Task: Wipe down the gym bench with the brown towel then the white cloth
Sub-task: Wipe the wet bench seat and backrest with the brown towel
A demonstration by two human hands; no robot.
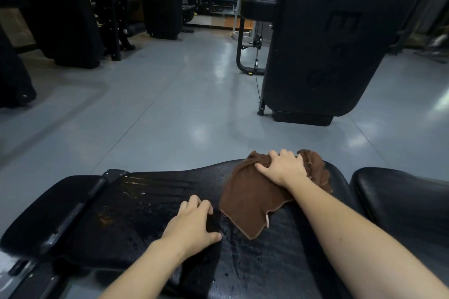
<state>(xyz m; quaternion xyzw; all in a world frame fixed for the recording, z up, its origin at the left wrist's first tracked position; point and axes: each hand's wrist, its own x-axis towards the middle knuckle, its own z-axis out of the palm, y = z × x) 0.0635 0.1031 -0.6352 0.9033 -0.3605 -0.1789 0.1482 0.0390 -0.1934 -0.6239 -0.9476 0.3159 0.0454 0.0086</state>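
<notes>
The black gym bench (145, 204) runs across the bottom of the head view, its pad wet and streaked. The brown towel (247, 199) lies bunched on the pad right of centre. My right hand (281, 165) presses on the towel's far end and grips a fold of it. My left hand (194, 221) rests on the wet pad just left of the towel's near corner, fingers curled and spread, holding nothing. No white cloth is in view.
A second black pad (398, 196) adjoins the bench at the right. A tall black weight machine (320, 39) stands on the grey floor (170, 109) beyond the bench at the right. More dark machines (80, 12) stand at the far left.
</notes>
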